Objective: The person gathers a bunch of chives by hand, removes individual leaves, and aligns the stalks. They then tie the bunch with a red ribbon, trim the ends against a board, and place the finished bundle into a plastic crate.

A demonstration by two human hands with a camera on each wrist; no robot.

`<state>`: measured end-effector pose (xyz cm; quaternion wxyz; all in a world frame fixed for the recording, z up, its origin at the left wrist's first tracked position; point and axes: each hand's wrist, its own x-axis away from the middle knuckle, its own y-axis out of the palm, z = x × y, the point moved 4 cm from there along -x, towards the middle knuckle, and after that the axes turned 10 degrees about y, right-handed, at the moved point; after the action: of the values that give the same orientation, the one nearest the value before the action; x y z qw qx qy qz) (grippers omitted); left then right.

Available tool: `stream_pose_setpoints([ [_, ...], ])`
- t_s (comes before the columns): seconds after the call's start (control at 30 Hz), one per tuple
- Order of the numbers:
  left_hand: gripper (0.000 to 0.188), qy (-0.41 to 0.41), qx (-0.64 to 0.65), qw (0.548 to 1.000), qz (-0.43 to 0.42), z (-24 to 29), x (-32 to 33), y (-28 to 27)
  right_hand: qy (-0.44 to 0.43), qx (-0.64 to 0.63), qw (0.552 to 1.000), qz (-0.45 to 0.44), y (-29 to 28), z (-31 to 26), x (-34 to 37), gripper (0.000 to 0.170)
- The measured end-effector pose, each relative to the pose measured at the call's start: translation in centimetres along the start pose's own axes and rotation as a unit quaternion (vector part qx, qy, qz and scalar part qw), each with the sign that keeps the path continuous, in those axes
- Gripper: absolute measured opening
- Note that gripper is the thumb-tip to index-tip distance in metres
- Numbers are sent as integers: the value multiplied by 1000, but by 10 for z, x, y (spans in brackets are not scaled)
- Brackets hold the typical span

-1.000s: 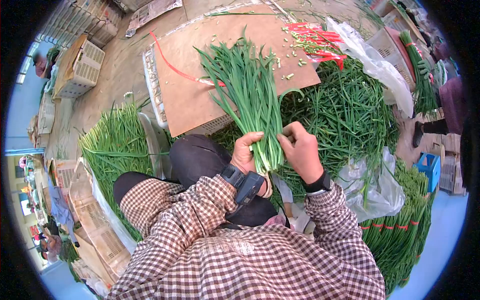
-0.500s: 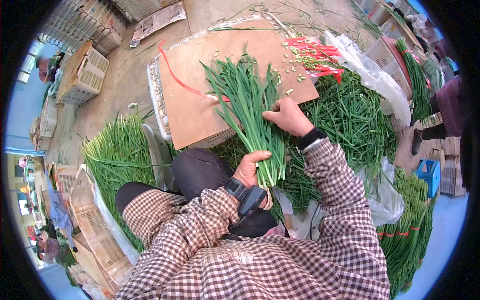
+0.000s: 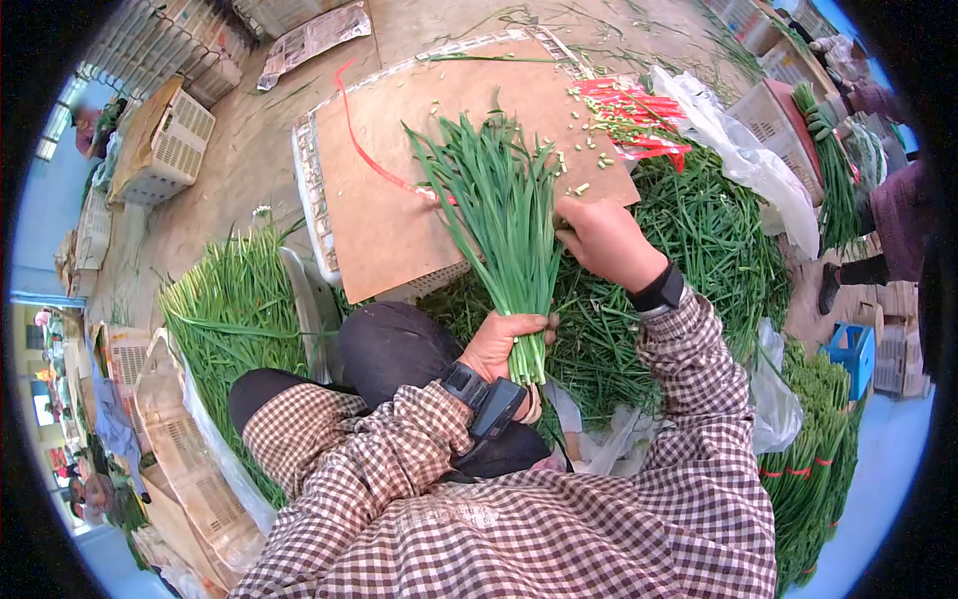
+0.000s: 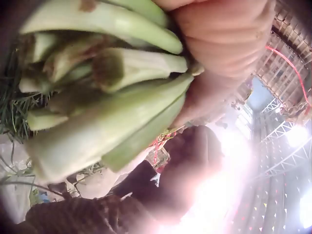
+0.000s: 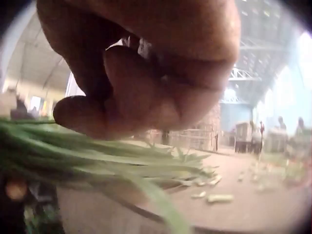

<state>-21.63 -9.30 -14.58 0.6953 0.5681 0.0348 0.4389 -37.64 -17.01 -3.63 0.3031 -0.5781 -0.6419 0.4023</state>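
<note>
My left hand grips a bunch of garlic chives near its pale cut ends, thumb across the front. The leaves fan out away from me over a brown board. Seen close in the left wrist view, the thick stalk ends stick out beside the curled fingers. My right hand is just right of the bunch, above loose leaves. Its fingers are bent in toward the thumb in the right wrist view, over the leaves, and nothing shows between them.
Short cut stem pieces and red ties lie on the board's right. A heap of loose greens fills the right side. Greens in a crate stand at left. Tied bundles and a blue stool are farther right.
My right hand first moved up along the bunch to the leaves, then drew off to its right side. The left hand and the bunch shifted slightly toward me, and the leaves lie more gathered.
</note>
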Motion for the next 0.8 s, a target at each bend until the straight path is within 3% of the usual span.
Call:
stream_pose_setpoints([
  [0.1, 33, 11, -60, 998, 25, 2, 2, 1, 2, 86, 996, 29, 8, -2, 0, 14],
  [0.2, 29, 21, -86, 996, 25, 4, 3, 2, 8, 9, 997, 71, 18, 10, -2, 13],
  [0.23, 28, 23, -82, 996, 21, 4, 3, 1, 86, -127, 988, 25, 25, 22, -6, 12],
  [0.3, 28, 24, -81, 996, 10, 1, 1, -4, 234, -385, 890, -66, 40, 41, -11, 10],
  [0.33, 29, 24, -83, 996, 2, -1, -1, -7, 304, -536, 786, -43, 40, 48, -8, 13],
  [0.43, 31, 1, -30, 1000, 1, 4, 6, 1, 246, -714, 647, 103, 13, 94, 0, 20],
  [0.5, 32, -13, 18, 1000, -8, 7, 11, 6, 235, -589, 719, 286, -29, 109, 16, 30],
  [0.53, 32, -17, 36, 999, -21, 8, 11, 5, 239, -345, 844, 334, -38, 128, 27, 29],
  [0.57, 33, -21, 53, 998, -35, 8, 11, 5, 225, -75, 903, 358, -39, 153, 40, 28],
  [0.6, 35, -30, 83, 995, -57, 7, 10, 4, 195, 202, 891, 356, -37, 161, 46, 27],
  [0.67, 35, -24, 81, 995, -62, 9, 10, 6, 259, -98, 931, 239, -52, 120, 49, 26],
  [0.7, 35, -23, 80, 995, -62, 7, 13, 7, 283, -247, 911, 169, -50, 97, 54, 25],
  [0.73, 36, -25, 92, 993, -65, 7, 13, 7, 268, -331, 898, 107, -40, 89, 55, 23],
  [0.8, 33, -21, 83, 994, -67, 7, 13, 9, 292, -367, 883, -17, -29, 42, 59, 23],
])
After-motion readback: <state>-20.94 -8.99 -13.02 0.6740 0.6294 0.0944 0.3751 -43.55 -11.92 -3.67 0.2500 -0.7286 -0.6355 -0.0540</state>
